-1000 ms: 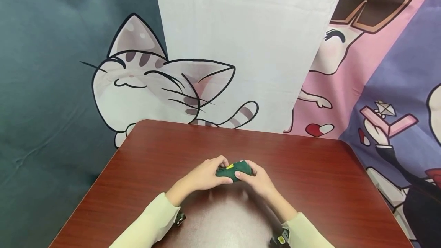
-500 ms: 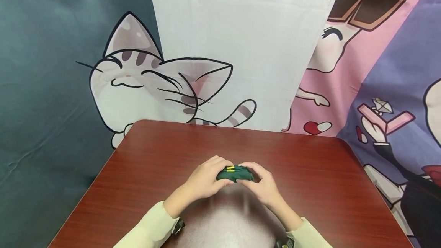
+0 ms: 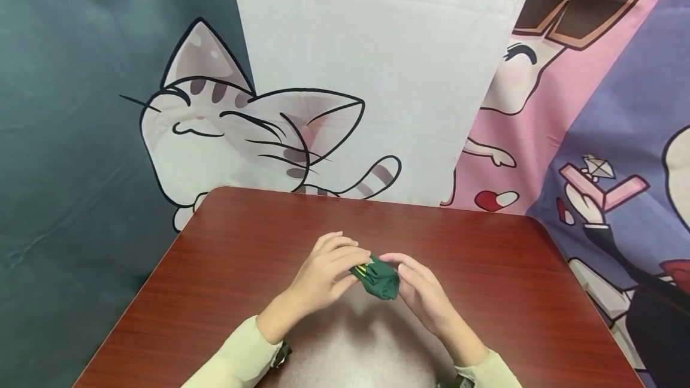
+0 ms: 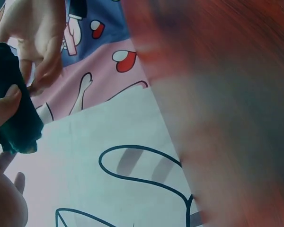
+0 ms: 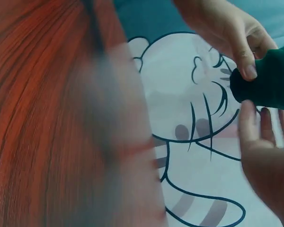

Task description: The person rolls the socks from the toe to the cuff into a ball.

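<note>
A dark green rolled cloth bundle [image 3: 381, 281] with yellow stripes is held above the table. My left hand [image 3: 322, 273] grips its left end, with the thumb below and the fingers over the striped part. At the other end, my right hand [image 3: 429, 301] lies close beside the bundle with loosely extended fingers. In the left wrist view the left thumb presses on the green cloth [image 4: 21, 118], and the right hand [image 4: 35, 28] hangs beyond it. From the right wrist, the right hand's fingertips [image 5: 246, 108] appear at the bundle's lower edge; whether they touch is hard to tell.
A reddish-brown wooden table [image 3: 259, 226] with rounded corners lies under the hands. Behind it hangs a printed backdrop [image 3: 399, 58] with a cartoon cat and figures. Pale sleeves [image 3: 237, 352] cover the forearms, and a dark wrist device [image 3: 281, 354] shows at the left cuff.
The bundle has turned so its right end points down toward me. The right hand has loosened from its grip on that end, while the left hand's fingers have moved over the top.
</note>
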Demonstrator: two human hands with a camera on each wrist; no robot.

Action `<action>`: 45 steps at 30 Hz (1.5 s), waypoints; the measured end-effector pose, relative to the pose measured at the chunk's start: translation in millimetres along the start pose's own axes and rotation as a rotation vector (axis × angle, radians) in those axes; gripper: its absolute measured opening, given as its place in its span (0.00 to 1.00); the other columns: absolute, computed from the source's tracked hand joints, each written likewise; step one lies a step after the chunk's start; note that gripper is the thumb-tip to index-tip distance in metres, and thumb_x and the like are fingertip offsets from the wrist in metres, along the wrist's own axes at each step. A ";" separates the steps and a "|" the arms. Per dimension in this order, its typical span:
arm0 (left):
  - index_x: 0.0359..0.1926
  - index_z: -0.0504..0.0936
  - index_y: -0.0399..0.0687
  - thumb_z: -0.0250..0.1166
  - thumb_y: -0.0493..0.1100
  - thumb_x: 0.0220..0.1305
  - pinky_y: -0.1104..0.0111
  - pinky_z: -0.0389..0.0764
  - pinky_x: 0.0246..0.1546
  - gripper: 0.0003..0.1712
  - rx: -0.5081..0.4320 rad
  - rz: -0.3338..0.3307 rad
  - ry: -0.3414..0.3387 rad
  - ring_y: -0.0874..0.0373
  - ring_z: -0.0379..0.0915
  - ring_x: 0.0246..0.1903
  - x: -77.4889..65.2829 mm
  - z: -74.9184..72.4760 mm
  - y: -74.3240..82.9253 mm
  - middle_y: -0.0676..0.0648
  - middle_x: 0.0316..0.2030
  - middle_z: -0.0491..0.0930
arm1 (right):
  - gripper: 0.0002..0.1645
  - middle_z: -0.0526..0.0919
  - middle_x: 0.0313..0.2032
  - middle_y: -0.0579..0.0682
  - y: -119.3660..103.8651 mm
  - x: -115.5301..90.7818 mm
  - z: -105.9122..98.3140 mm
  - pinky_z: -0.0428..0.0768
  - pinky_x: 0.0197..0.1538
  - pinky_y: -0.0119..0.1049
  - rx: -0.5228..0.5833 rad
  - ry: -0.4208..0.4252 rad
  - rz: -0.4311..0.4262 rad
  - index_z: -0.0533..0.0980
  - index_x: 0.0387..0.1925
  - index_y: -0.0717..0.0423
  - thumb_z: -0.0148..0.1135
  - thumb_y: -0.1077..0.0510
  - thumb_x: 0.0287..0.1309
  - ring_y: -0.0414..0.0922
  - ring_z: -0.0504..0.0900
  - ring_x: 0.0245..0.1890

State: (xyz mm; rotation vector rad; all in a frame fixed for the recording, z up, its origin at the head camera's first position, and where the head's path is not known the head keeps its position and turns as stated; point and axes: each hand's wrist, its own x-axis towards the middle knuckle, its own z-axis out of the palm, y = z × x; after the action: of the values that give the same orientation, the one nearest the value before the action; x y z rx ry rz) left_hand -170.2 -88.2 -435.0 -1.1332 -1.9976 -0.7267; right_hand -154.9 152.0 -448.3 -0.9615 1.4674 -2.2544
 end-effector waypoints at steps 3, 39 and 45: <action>0.48 0.86 0.53 0.76 0.42 0.55 0.48 0.69 0.65 0.18 -0.015 0.049 0.034 0.54 0.78 0.55 1.8 2.3 0.8 0.55 0.48 0.87 | 0.20 0.83 0.52 0.52 -0.2 -0.3 2.0 0.84 0.50 0.35 -0.005 0.091 0.146 0.73 0.58 0.63 0.37 0.60 0.80 0.42 0.84 0.50; 0.62 0.77 0.39 0.57 0.49 0.77 0.69 0.80 0.45 0.22 -0.614 -0.847 -0.266 0.55 0.79 0.43 -4.1 8.9 22.5 0.47 0.44 0.83 | 0.27 0.83 0.51 0.58 15.8 -8.0 25.6 0.82 0.52 0.35 -0.360 0.454 0.219 0.67 0.64 0.59 0.64 0.61 0.67 0.45 0.85 0.48; 0.59 0.78 0.35 0.59 0.45 0.75 0.70 0.80 0.41 0.20 -0.620 -0.831 -0.272 0.54 0.78 0.39 -5.7 12.5 22.3 0.47 0.40 0.82 | 0.27 0.83 0.49 0.59 19.9 -8.4 26.9 0.83 0.48 0.35 -0.383 0.471 0.219 0.68 0.63 0.58 0.66 0.62 0.65 0.45 0.85 0.44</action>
State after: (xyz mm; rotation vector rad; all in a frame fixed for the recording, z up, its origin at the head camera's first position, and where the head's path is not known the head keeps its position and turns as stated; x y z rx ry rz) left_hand -152.3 -71.3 -444.2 -0.6854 -2.5772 -1.7847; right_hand -133.1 129.1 -462.1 -0.3293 2.1405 -2.1688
